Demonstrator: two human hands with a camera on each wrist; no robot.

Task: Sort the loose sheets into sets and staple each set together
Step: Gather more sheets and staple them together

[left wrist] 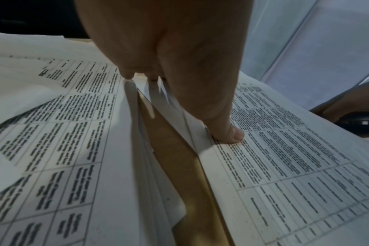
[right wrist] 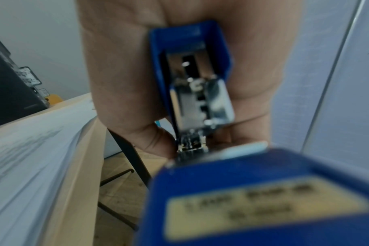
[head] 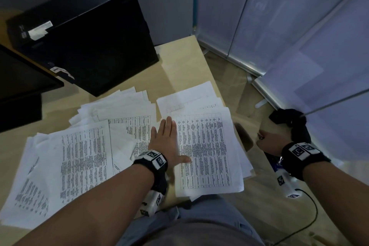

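Printed sheets with tables lie in two groups on the wooden desk [head: 179, 60]. The right stack [head: 207, 154] is squared up; the left heap [head: 69, 156] is fanned and loose. My left hand [head: 167, 142] lies flat with straight fingers on the left margin of the right stack, its thumb [left wrist: 228, 131] pressing the top page. Off the desk's right edge, my right hand [head: 269, 143] grips a blue stapler [right wrist: 192, 86], fingers curled round its body. In the head view the stapler is almost hidden by that hand.
A black computer case [head: 83, 32] stands at the back left of the desk, and a dark monitor [head: 22, 88] is at the far left. Frosted partition panels [head: 299, 26] close off the right side. A black cable [head: 311, 217] hangs below my right wrist.
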